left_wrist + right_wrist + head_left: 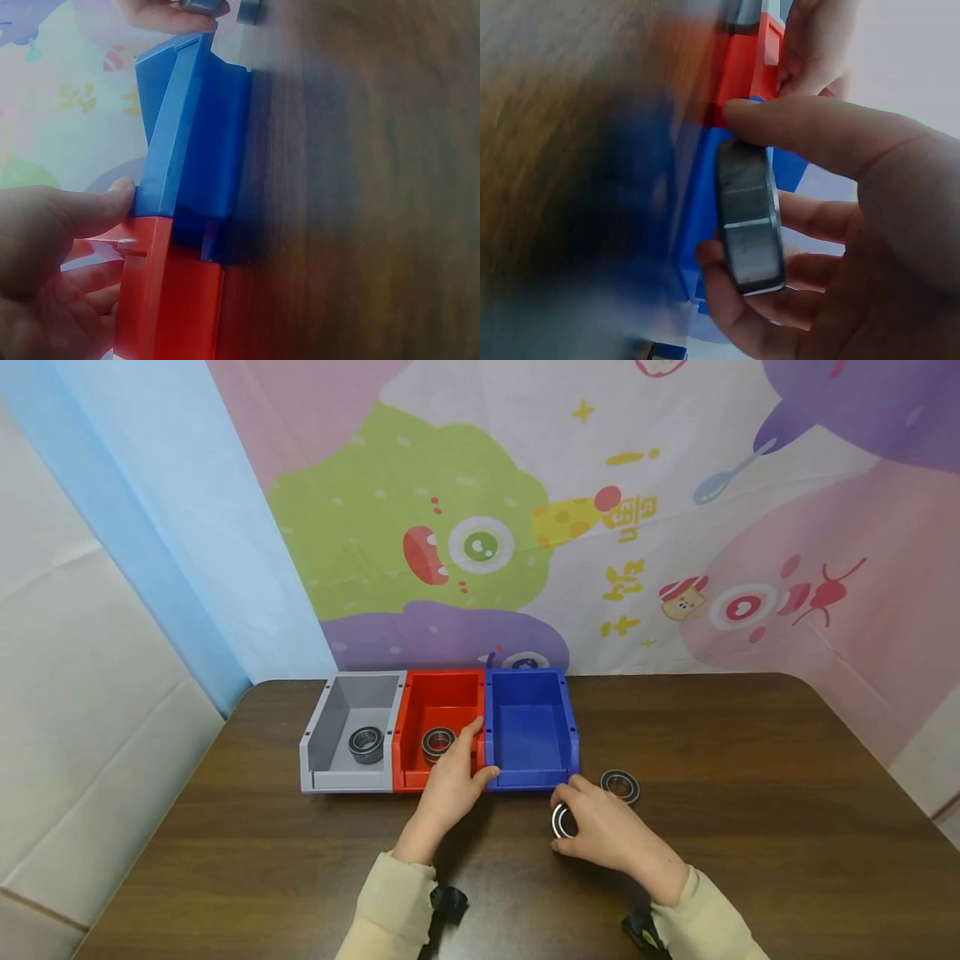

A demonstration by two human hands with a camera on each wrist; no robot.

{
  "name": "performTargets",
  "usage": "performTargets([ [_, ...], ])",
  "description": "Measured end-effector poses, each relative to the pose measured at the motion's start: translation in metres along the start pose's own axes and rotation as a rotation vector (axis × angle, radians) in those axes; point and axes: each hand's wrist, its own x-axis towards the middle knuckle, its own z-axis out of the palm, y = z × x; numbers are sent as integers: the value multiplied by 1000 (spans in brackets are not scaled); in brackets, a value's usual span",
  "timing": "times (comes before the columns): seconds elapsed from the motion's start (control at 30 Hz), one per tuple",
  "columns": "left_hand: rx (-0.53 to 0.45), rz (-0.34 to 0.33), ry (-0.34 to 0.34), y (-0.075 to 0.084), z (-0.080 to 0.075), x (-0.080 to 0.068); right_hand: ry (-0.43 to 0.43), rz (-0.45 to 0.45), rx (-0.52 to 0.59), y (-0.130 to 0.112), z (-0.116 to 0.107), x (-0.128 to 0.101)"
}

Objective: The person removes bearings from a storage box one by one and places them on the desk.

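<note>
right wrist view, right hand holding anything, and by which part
The right hand pinches a round silver metal bearing by opposite sides of its outer rim.

Indoor tabletop workspace: wood-grain table (750, 827), cartoon-printed backdrop (645, 602), open-front plastic bins (532, 727).

You have open room above the rectangular blue plastic bin (529, 727), where a hand could drop straight in or pass over its low front lip. Its raised side walls bar a level approach from either side, and your right hand (606, 828) crowds its front right corner. Your left hand (452, 783) blocks the front right of the red plastic bin (442, 693); a round steel bearing (427, 747) sits inside. A printed fabric backdrop (465, 485) closes off the rear. Rightward, you could sweep across the brown wood-grain table (757, 777), minding the loose dark ring bearing (633, 792) beside your right hand.
</note>
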Motion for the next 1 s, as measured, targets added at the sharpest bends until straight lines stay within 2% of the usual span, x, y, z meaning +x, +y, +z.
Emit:
performTargets([
  [0.4,-6,-24,-14,2,-1,0,-81,-52,-36,0,-3,-3],
  [0.77,0,-20,-17,2,0,0,-44,-88,-111,-5,5,-7],
  [1.0,-2,-20,-15,1,0,0,-49,-82,-109,-7,3,-8],
])
